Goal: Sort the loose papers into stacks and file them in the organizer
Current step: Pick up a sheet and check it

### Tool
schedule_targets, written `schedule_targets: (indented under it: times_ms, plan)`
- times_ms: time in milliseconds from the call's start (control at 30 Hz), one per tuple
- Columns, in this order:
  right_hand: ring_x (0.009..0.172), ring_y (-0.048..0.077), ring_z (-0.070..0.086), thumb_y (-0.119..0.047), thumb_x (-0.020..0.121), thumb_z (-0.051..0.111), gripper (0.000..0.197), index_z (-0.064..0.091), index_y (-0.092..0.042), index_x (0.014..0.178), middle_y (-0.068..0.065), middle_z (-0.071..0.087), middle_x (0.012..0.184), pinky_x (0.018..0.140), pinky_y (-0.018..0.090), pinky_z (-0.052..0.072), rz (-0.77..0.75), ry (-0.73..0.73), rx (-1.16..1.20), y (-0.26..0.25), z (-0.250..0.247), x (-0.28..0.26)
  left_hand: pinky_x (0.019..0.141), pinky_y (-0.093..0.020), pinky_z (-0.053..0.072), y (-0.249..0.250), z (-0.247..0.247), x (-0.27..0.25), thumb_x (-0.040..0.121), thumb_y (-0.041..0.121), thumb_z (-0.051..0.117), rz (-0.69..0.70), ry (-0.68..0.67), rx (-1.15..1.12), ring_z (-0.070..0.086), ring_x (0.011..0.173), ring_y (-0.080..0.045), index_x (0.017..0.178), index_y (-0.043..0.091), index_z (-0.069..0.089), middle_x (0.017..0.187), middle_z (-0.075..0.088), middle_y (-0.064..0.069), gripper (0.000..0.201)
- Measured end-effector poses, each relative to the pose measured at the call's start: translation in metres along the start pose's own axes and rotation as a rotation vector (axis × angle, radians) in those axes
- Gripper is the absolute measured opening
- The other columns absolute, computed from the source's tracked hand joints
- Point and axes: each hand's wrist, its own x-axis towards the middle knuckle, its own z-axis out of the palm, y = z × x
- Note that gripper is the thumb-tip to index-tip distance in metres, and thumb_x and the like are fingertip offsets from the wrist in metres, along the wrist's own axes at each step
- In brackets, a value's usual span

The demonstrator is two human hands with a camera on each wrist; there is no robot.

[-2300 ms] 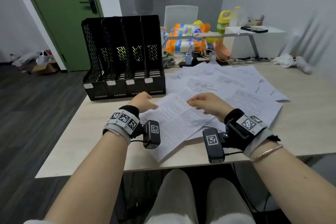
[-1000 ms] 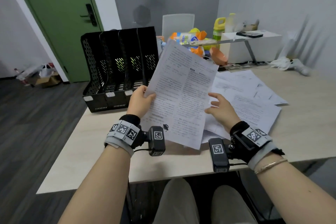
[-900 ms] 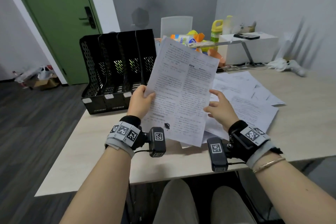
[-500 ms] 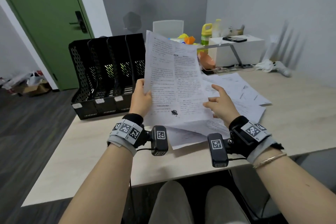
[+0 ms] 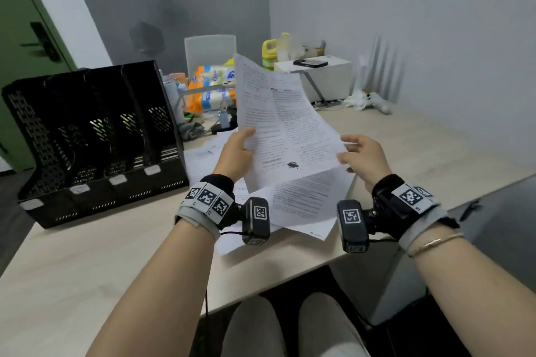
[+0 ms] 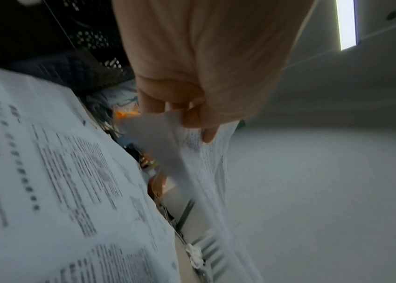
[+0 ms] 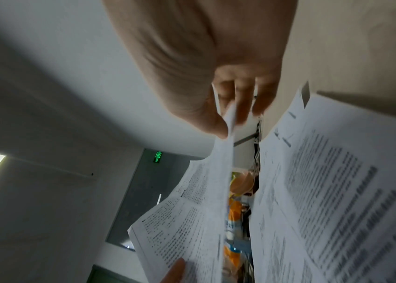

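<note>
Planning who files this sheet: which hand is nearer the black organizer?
Left. The left hand pinches the sheet just right of the organizer; the right hand pinches its far edge, farther away.

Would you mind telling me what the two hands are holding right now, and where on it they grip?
Both hold one white printed paper sheet: the left hand pinches its left edge, the right hand pinches its right edge, above the table.

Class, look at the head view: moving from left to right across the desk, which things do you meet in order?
Black organizer → left hand → held sheet → right hand.
</note>
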Motion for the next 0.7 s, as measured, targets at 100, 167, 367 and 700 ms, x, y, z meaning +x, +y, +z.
schedule_targets:
  times_ms: [100, 167, 367, 700]
  plan:
    - [0.113, 0.018, 0.053, 0.004, 0.076, 0.065, 0.043, 0.061, -0.011, 0.116, 0.009, 0.057, 0.123, 0.089, 0.024, 0.041, -0.044, 0.132, -0.053, 0.005, -0.024, 0.003, 0.108, -0.028, 0.030, 0.015, 0.027, 0.011, 0.086, -0.015, 0.030, 0.006, -0.058, -0.021, 0.030, 0.138, -0.024, 0.143, 0.007, 0.035, 0.148, 0.031, -0.011, 0.061]
    - [0.104, 0.018, 0.056, 0.003, 0.077, 0.064, 0.038, 0.064, -0.017, 0.109, 0.007, 0.058, 0.121, 0.085, 0.023, 0.043, -0.083, 0.128, -0.077, 0.005, -0.035, 0.002, 0.108, -0.029, 0.030, 0.030, 0.045, 0.014, 0.087, -0.015, 0.030, 0.026, -0.087, -0.048, 0.029, 0.138, -0.026, 0.143, 0.003, 0.033, 0.148, 0.030, -0.013, 0.059]
    - [0.061, 0.006, 0.066, 0.001, 0.090, 0.047, 0.038, 0.062, -0.019, 0.118, 0.002, 0.053, 0.108, 0.050, 0.018, 0.049, -0.040, -0.214, -0.142, 0.008, -0.060, -0.011, 0.103, -0.032, 0.040, 0.068, 0.106, 0.021, 0.088, -0.014, 0.032, 0.068, -0.130, -0.090, 0.037, 0.131, -0.030, 0.137, 0.000, 0.038, 0.141, 0.034, -0.017, 0.051]
    - [0.130, 0.016, 0.044, -0.019, 0.094, 0.054, 0.030, 0.064, -0.005, 0.118, 0.007, 0.048, 0.141, 0.102, 0.020, 0.030, -0.036, -0.097, -0.219, 0.040, -0.108, 0.003, 0.090, -0.036, 0.050, 0.090, 0.178, 0.034, 0.089, 0.010, 0.058, 0.117, -0.386, -0.022, 0.058, 0.110, -0.027, 0.144, 0.017, 0.029, 0.144, 0.038, -0.009, 0.062]
